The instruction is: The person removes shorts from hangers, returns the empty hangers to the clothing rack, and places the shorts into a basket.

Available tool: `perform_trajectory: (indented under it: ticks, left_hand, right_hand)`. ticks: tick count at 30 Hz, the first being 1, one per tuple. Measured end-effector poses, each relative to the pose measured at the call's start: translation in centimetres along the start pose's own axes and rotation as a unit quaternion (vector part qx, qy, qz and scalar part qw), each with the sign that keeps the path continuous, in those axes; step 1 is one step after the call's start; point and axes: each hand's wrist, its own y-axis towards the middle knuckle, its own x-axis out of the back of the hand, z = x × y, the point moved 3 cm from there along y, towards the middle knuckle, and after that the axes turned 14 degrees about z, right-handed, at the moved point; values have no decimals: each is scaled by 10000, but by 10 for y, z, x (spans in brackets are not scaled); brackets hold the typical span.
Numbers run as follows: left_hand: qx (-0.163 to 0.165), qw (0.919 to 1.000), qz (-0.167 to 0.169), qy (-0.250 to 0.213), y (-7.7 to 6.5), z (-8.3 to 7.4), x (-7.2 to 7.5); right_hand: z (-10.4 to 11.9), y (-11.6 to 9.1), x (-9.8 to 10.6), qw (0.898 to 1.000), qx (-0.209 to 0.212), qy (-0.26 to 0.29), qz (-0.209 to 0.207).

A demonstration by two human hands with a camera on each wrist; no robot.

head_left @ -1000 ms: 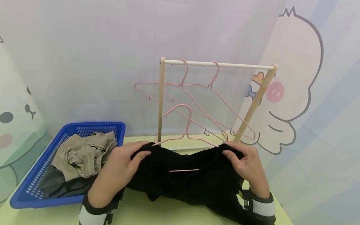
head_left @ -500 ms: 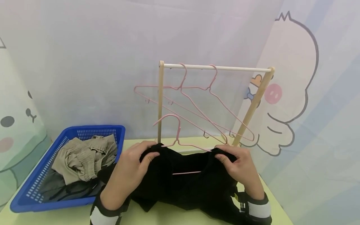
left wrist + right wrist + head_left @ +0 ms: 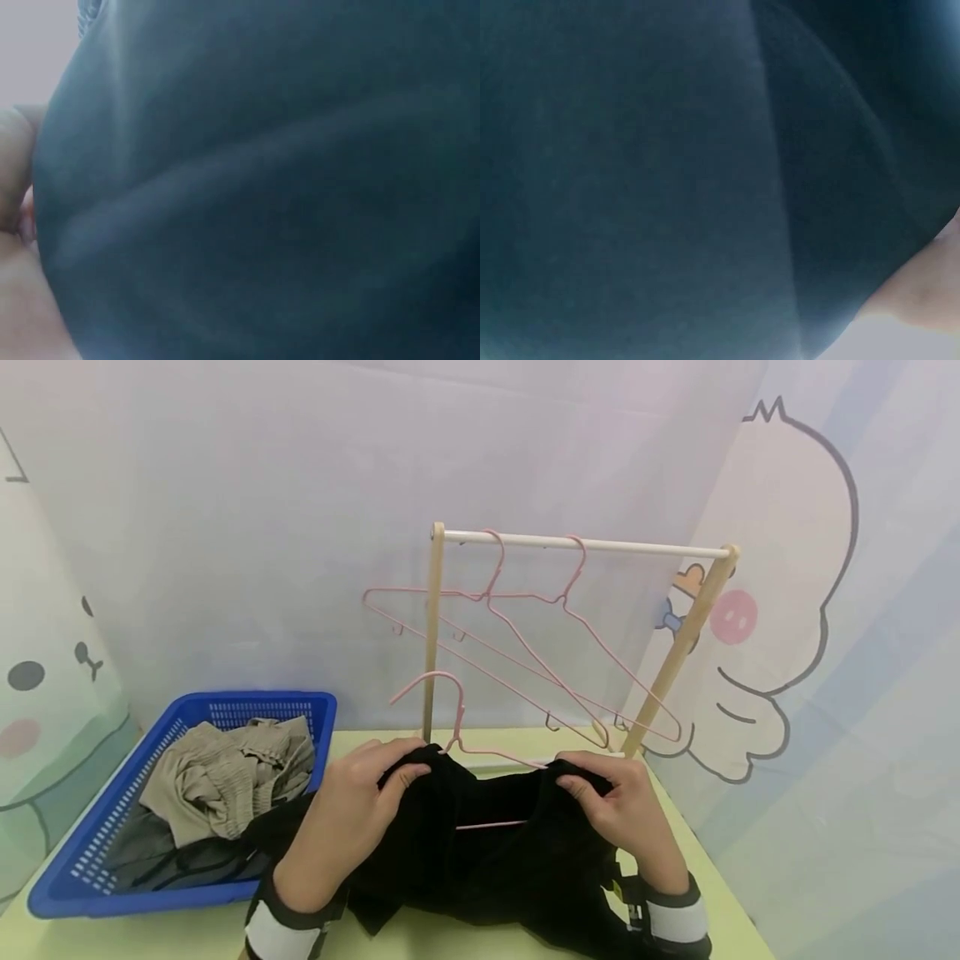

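Note:
A black garment [image 3: 495,868] hangs between both hands, its neck opening toward the head camera. Inside it sits a pink hanger [image 3: 459,710], whose hook and upper arms stick out above the neckline; its lower bar shows through the opening. My left hand [image 3: 356,802] pinches the garment's left shoulder between thumb and fingers, close to the hanger's arm. At the right shoulder, my right hand [image 3: 622,802] pinches the cloth the same way. Dark cloth [image 3: 255,187] fills most of the left wrist view, and the right wrist view is likewise covered by dark fabric [image 3: 645,187].
Behind the hands stands a small rack with a white rail [image 3: 637,547] and wooden posts [image 3: 433,635]. Two pink hangers [image 3: 491,597] hang from it without clothes. At left, a blue basket [image 3: 67,885] holds beige clothing [image 3: 217,777] and dark grey clothing [image 3: 142,852].
The hanger's hook has shifted left and lower relative to the rack. My hands have come closer together, both still pinching the garment's shoulders.

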Motion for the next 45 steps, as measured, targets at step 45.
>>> perform_trajectory:
  ticks: [45]
  left_hand:
    - [-6,9994,-170,-309,-5,8,7]
  right_hand:
    - [-34,-43,40,9744,-1960,552,951]
